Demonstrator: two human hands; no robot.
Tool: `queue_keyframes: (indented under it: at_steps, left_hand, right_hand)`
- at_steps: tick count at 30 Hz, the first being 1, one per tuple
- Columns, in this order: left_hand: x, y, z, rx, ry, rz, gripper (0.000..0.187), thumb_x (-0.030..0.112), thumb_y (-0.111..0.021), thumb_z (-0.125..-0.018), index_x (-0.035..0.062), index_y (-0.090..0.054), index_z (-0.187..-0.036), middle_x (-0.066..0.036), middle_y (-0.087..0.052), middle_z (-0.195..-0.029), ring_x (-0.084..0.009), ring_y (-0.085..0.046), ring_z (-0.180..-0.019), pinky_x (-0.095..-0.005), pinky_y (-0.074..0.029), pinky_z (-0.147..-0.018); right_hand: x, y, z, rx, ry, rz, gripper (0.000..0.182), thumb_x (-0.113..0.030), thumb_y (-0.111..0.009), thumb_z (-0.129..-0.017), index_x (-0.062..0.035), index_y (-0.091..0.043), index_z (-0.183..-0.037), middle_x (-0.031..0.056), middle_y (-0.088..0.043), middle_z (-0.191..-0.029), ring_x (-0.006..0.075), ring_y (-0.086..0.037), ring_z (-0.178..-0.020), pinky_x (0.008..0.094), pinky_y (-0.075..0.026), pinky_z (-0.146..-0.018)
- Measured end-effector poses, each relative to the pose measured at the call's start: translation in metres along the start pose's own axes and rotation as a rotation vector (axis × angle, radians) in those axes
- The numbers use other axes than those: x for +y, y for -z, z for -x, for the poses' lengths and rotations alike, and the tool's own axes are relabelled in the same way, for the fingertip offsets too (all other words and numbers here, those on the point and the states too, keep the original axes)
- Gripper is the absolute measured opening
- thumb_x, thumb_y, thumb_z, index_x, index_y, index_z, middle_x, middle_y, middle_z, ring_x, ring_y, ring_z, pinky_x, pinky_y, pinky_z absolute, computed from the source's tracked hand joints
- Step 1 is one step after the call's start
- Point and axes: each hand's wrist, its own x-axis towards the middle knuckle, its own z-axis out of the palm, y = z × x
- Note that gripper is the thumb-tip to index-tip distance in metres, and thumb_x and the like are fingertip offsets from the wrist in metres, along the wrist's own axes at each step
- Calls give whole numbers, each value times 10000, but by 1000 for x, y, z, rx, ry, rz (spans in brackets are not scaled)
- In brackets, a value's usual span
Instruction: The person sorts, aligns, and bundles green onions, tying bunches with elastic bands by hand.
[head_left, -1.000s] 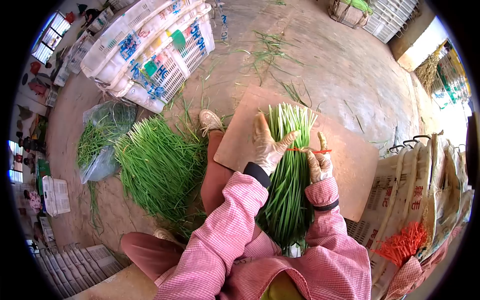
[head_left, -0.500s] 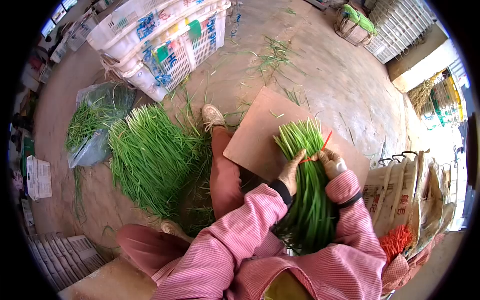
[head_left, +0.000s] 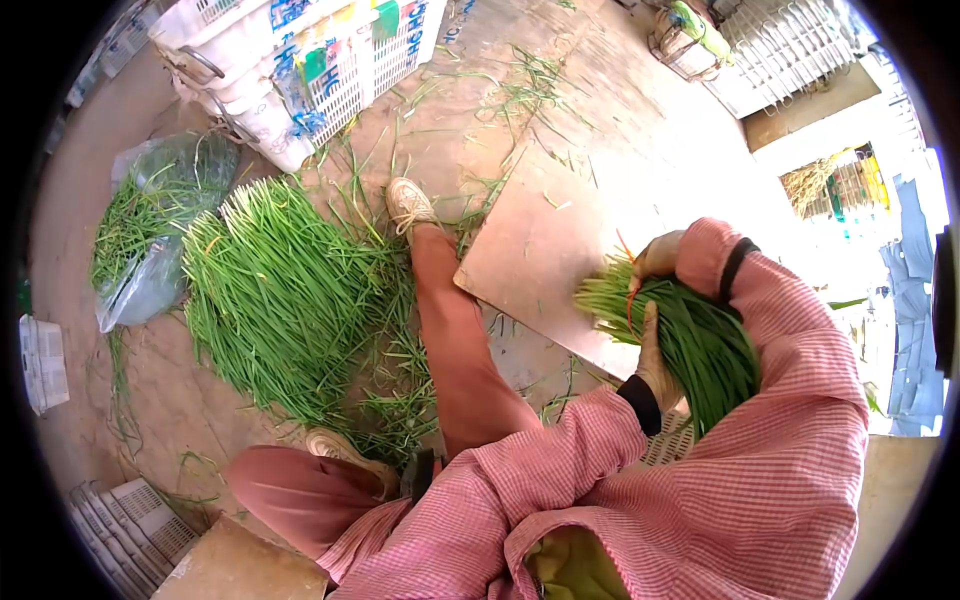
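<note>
Chive bundle (head_left: 690, 335), bound with a red tie (head_left: 630, 298), has been lifted off the board's (head_left: 540, 250) right edge and swung rightward, both hands closed on it: left hand (head_left: 655, 360) beneath, right hand (head_left: 655, 258) at the tie, binding apparently complete.

Produce packing yard or shed, bare concrete floor (head_left: 640, 130). Big loose heap of green stalks (head_left: 285, 290) on that floor, more in a plastic bag (head_left: 150, 230) left of the heap. Stacked white slatted crates (head_left: 300, 50) beyond the heap, more crates (head_left: 780, 50) far right. Flat board (head_left: 550, 250) right of the heap; scraps all around.
</note>
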Motion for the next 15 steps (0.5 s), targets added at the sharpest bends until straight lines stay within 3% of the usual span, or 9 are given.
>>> queue_keyframes:
  at_steps: [2,4,5,8,10,11,12,14,15]
  left_hand:
    - [-11,-12,2,2,16,-42,789,688,-527,-654,93,-470,-1168,-126,-513,-1153,-277,-499,-1049,-447,-382,-930]
    - [-15,-17,5,59,62,-10,741,651,-521,-692,80,-476,-1162,-127,-538,-1115,-287,-510,-1038,-454,-382,-925]
    - [-16,-12,3,12,54,17,730,644,-523,-697,78,-479,-1156,-125,-537,-1117,-285,-513,-1034,-450,-385,-923]
    - [-10,-4,6,-50,138,139,675,594,-547,-718,70,-475,-1136,-122,-528,-1119,-265,-523,-1012,-427,-407,-909]
    - [-11,5,3,-88,59,-9,666,580,-537,-736,61,-462,-1146,-120,-533,-1106,-252,-520,-1016,-397,-404,-917]
    - [-13,8,1,-79,58,-14,666,580,-537,-736,61,-462,-1146,-120,-533,-1106,-252,-520,-1016,-397,-404,-917]
    - [-12,3,-1,-51,-72,-133,671,584,-528,-742,51,-460,-1144,-118,-536,-1095,-239,-522,-1001,-373,-408,-907]
    - [-2,-1,-9,-25,-213,-277,677,588,-518,-747,41,-458,-1142,-116,-538,-1084,-226,-525,-987,-349,-412,-898]
    - [12,6,-17,11,-434,-583,678,584,-518,-751,33,-456,-1140,-107,-539,-1078,-209,-526,-961,-330,-416,-879]
  right_hand:
    - [4,-4,-1,5,3,9,227,-217,-610,-749,-72,-647,-919,62,-640,-879,162,-582,-774,312,-452,-721]
    - [1,1,5,-241,-207,-361,270,-251,-615,-738,-88,-647,-950,64,-635,-918,159,-571,-830,307,-433,-773]
    - [0,-3,2,-234,-204,-369,270,-251,-615,-738,-88,-647,-950,64,-635,-918,159,-571,-830,307,-433,-773]
    - [-4,-17,-13,38,-23,85,301,-288,-632,-715,-104,-649,-952,41,-640,-886,163,-560,-840,295,-416,-798]
    - [-19,-14,9,-3,-106,25,269,-282,-604,-741,-110,-653,-942,22,-645,-856,157,-567,-789,303,-425,-771]
    - [-20,-9,19,-8,-21,-191,230,-255,-632,-719,-116,-666,-899,26,-646,-863,144,-575,-798,290,-442,-739]
    - [-19,-4,24,-10,66,-409,193,-229,-660,-696,-121,-679,-856,29,-647,-869,131,-583,-808,276,-459,-708]
    - [-17,10,18,53,360,-522,124,-211,-593,-782,-123,-680,-792,17,-645,-787,100,-573,-696,276,-460,-642]
    - [-24,18,21,59,448,-546,141,-218,-577,-798,-118,-675,-798,7,-645,-785,98,-570,-702,267,-454,-655]
